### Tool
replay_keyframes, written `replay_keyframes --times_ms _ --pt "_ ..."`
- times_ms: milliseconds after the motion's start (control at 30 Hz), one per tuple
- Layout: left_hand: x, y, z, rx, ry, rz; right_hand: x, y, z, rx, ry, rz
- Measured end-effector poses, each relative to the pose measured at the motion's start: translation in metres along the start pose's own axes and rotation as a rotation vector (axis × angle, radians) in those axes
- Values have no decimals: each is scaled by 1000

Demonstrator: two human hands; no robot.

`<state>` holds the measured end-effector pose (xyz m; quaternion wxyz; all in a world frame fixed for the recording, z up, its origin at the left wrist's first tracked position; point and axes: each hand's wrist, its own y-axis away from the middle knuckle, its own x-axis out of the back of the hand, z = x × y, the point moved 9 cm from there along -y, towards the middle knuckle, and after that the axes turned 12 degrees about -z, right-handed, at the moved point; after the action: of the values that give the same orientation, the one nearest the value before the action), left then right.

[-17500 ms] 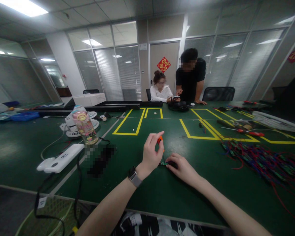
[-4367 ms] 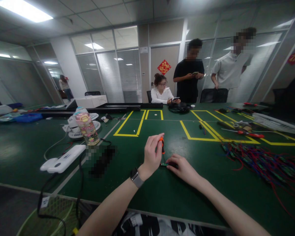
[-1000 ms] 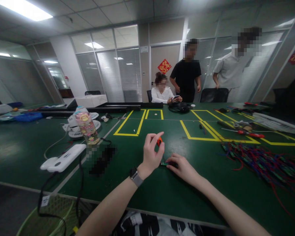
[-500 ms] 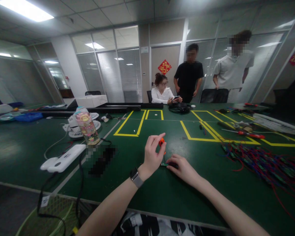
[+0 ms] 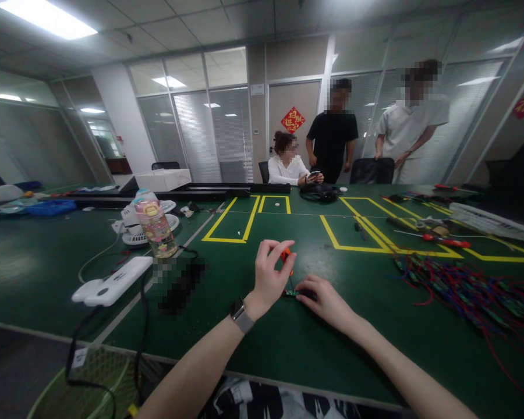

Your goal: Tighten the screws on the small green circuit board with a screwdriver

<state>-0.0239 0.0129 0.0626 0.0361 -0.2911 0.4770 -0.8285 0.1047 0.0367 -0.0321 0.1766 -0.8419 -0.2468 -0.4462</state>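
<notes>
My left hand (image 5: 269, 276) is closed around an orange-handled screwdriver (image 5: 285, 254), held upright with its tip down on a small green circuit board (image 5: 291, 293) lying on the green table (image 5: 253, 343). My right hand (image 5: 325, 299) rests flat-fingered on the table and pins a small dark part at the board's right end. A watch sits on my left wrist.
A pile of red, blue and green wired boards (image 5: 467, 288) lies to the right, red-handled screwdrivers (image 5: 445, 242) behind it. To the left stand a drink bottle (image 5: 155, 223), a white fan (image 5: 133, 224) and a white device (image 5: 111, 281). One person sits and two stand across the table.
My left fingers have shifted a little on the screwdriver handle. The two standing people have changed places slightly behind the table. My right hand has stayed on the board.
</notes>
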Motion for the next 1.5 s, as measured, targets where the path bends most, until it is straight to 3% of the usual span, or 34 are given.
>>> replay_keyframes --times_ms 200,800,967,1500 --pt "-5 1 -1 1 52 -42 -1 0 1 11 -4 8" --pt "-1 1 -5 30 -8 8 -2 -1 3 -2 2 9" --pt "-4 0 -3 8 31 -39 -2 0 3 9 -7 10" --pt "-3 -2 -4 24 21 -38 0 0 0 -4 10 5"
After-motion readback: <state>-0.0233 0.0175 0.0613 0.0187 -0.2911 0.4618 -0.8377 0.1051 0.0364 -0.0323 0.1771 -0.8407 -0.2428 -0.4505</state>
